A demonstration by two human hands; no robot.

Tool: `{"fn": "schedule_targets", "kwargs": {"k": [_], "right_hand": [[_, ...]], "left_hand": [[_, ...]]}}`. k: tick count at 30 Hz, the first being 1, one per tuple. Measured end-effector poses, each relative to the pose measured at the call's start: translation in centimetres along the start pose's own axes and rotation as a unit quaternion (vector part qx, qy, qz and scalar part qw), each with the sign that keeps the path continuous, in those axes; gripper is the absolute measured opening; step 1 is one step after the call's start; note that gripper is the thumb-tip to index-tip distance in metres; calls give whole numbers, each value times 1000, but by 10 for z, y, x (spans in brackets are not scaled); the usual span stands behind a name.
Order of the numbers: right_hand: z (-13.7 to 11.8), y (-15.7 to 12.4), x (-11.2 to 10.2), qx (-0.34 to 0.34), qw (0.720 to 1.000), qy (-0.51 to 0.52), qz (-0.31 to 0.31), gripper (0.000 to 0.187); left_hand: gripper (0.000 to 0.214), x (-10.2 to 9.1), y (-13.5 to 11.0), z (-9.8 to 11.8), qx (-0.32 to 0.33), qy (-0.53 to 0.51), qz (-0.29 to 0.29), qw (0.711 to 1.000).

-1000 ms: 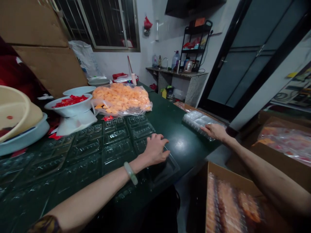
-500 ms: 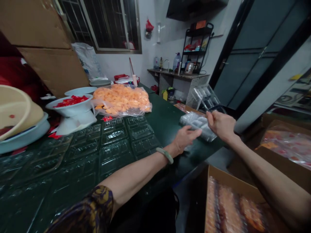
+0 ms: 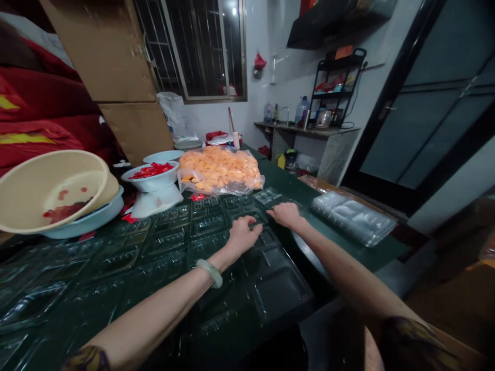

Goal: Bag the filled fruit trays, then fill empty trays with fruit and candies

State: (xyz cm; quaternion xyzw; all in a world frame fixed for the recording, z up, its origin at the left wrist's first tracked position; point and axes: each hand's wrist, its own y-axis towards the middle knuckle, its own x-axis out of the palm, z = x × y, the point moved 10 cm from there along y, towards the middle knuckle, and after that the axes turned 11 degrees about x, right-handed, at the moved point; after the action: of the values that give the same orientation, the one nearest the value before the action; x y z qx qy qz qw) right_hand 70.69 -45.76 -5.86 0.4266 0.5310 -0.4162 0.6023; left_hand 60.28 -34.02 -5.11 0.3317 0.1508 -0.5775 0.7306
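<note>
My left hand point(image 3: 244, 236), below a pale green bangle point(image 3: 210, 273), has its fingers curled at the edge of a clear plastic compartment tray point(image 3: 280, 283) on the green table. Just to the right and farther off, my right hand point(image 3: 285, 214) is closed, its fingertips pinching the clear plastic at the tray's far side. Exactly where each fingertip grips is hard to see. More clear trays point(image 3: 166, 234) lie side by side in rows to the left. A stack of nested trays point(image 3: 353, 217) rests on the table to the right.
Behind the trays lies a clear bag of orange pieces point(image 3: 220, 167). A white bowl of red packets point(image 3: 150, 175) stands left of it on an upturned bowl. A cream basin point(image 3: 58, 190) sits at far left. Cardboard boxes point(image 3: 456, 304) stand below the table's right edge.
My right hand has brought a tray from the stack leftward and down to the table. My left hand has moved left, away from the stack. The view has turned left.
</note>
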Motion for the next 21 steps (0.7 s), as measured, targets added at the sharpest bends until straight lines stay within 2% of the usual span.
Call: {"fn": "schedule_targets", "kwargs": {"k": [3,5,7,9,11,13,16,21], "right_hand": [[-11,6,-11,13,1000,15,6,59],[11,-1,-23,36,999,15,22,62],[58,-16,-34,75,996,-2,45,62],[121,-35,-38,129,989,-42,66,60],[177,-51,-24,155,984,-87,24,53],[213,-61,-4,151,984,-86,-27,42],[227,-67,14,127,989,-67,-44,35],[226,-66,16,140,989,-41,-16,42]], "left_hand": [[21,-3,-4,1,8,-8,-17,1000],[24,-9,-6,3,11,-21,-23,999],[26,-16,-10,4,12,-40,-31,999],[28,-23,-17,5,15,-60,-45,997],[29,-30,-25,6,18,-73,-60,995],[30,-35,-34,9,20,-82,-72,994],[29,-41,-51,14,11,-105,-88,991],[29,-56,-82,18,-27,-135,-117,984]]}}
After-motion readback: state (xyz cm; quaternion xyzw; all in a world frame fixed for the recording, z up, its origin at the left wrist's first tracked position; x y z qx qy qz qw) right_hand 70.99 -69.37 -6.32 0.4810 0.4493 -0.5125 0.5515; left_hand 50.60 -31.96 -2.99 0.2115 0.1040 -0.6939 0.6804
